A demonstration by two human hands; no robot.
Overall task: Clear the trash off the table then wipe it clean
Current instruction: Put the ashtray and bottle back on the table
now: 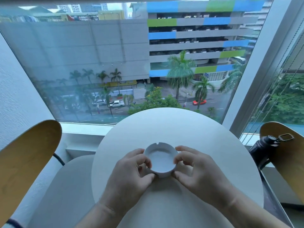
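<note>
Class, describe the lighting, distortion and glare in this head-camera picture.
Head view: soft bluish daylight through the window; wide-angle bending splays the window frame; hazy glass reflections; the white ashtray, gripped by left hand and right hand, barely stands out from the white table.

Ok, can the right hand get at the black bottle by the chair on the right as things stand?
Probably yes, once freed: the right hand grips the ashtray together with the left hand. Nothing stands on the table between it and the black bottle, which lies just past the table's right edge.

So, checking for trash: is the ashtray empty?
Empty: the ashtray sits upright, its inside bare and white, no butts or ash visible.
</note>
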